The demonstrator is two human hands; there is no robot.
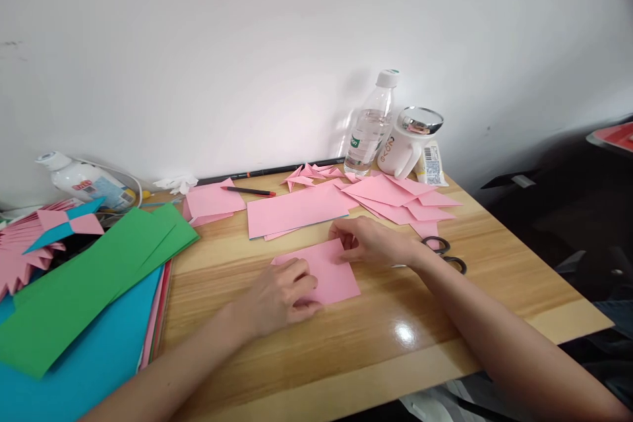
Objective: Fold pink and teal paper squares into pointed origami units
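A pink sheet of paper (332, 273) lies on the wooden table in front of me. My left hand (283, 291) rests on its left part, fingers curled and the thumb along the near edge, holding it down. At the upper right corner, my right hand (372, 241) pinches the paper between thumb and fingers. Beyond the sheet is a stack of long pink strips (299, 208). Black-handled scissors (452, 264) lie partly hidden behind my right forearm.
Pink pieces (405, 198) are piled at the back right, near a water bottle (368, 128) and a white mug (403, 145). A pencil (247, 191) lies on pink squares (212, 203). Green sheets (99, 277) on blue paper (99, 376) cover the left side. The table edge slopes along the right.
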